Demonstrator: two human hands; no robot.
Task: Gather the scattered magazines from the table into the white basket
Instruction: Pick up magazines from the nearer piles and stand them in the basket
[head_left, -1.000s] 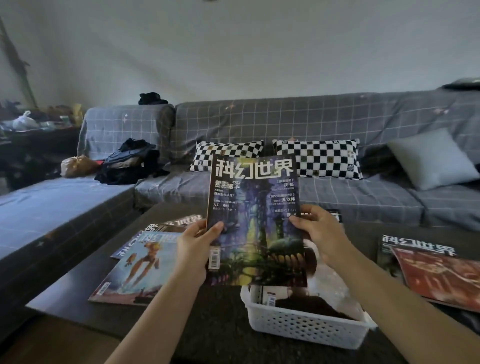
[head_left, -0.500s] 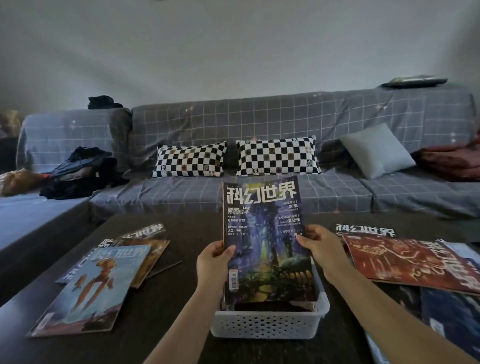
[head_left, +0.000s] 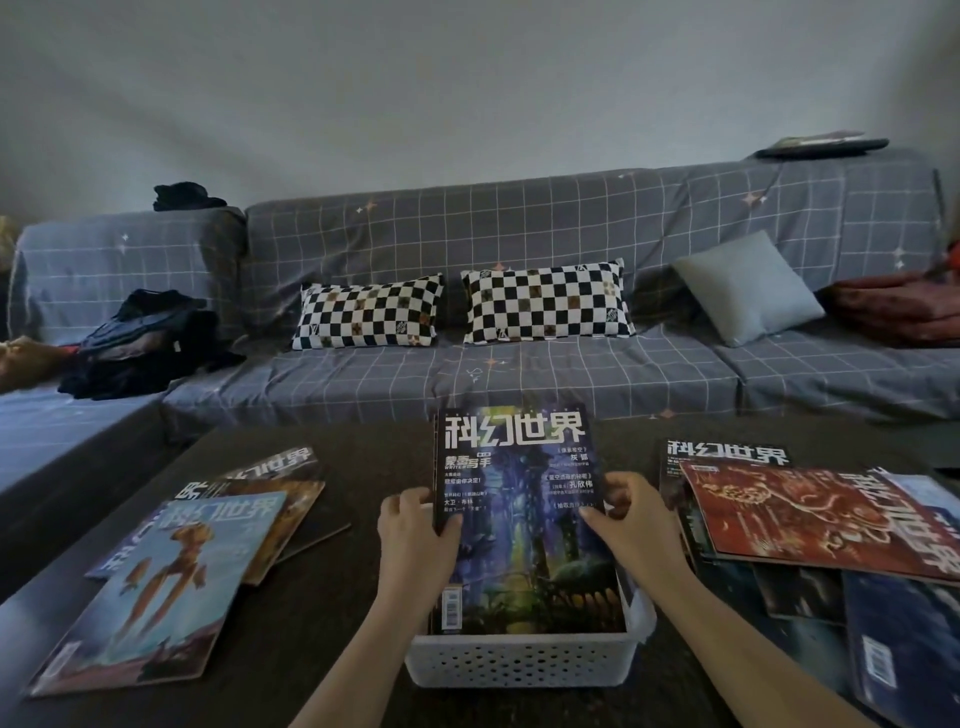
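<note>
Over the white basket (head_left: 522, 660) on the dark tabletop (head_left: 322, 613), we grip a blue-covered magazine (head_left: 524, 525) by its side edges, left hand (head_left: 415, 540) and right hand (head_left: 631, 525) each closed on it, its lower end inside the basket. More magazines lie scattered left (head_left: 171, 587) and right (head_left: 810, 519).

Grey sofa (head_left: 571, 374); 2 checkered pillows (head_left: 545, 301).

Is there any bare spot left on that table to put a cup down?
Yes: the dark table is bare between the left magazine pile and the white basket, and along the far edge. The right pile crowds its side.
</note>
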